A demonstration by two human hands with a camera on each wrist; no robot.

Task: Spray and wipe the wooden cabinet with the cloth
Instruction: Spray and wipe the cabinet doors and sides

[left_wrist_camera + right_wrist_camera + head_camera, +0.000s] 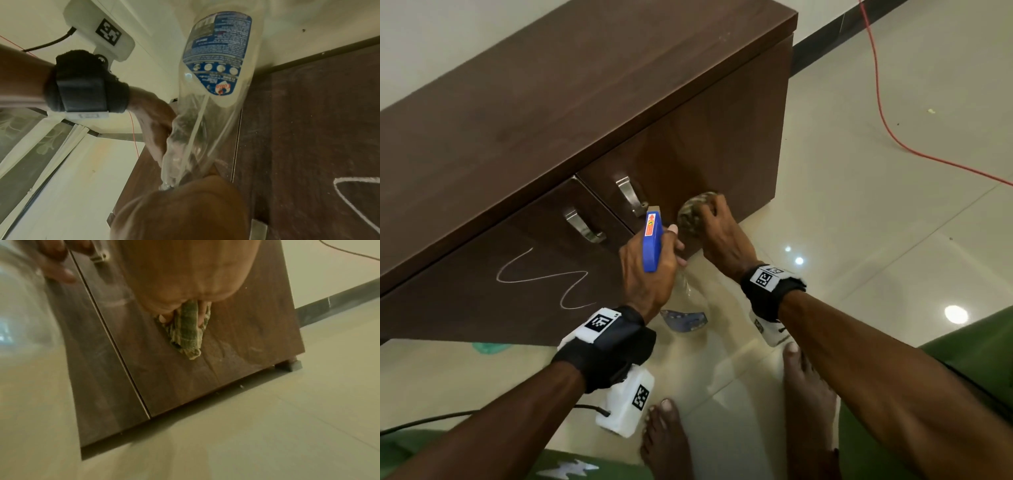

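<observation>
A dark wooden cabinet [551,113] stands on the floor, with two doors and metal handles [631,195]. My left hand [650,274] grips a clear spray bottle [216,65] with a blue trigger head [652,240], its nozzle pointing at the right door. My right hand [719,233] holds a bunched green checked cloth [187,331] and presses it against the lower part of the right door [236,337]. The left door [482,301] carries a white chalk squiggle [544,277].
Glossy beige floor tiles [876,205] spread out to the right, crossed by a red cable [887,113]. My bare feet [804,394] rest on the floor close to the cabinet. A green scrap [489,347] lies at the cabinet's base on the left.
</observation>
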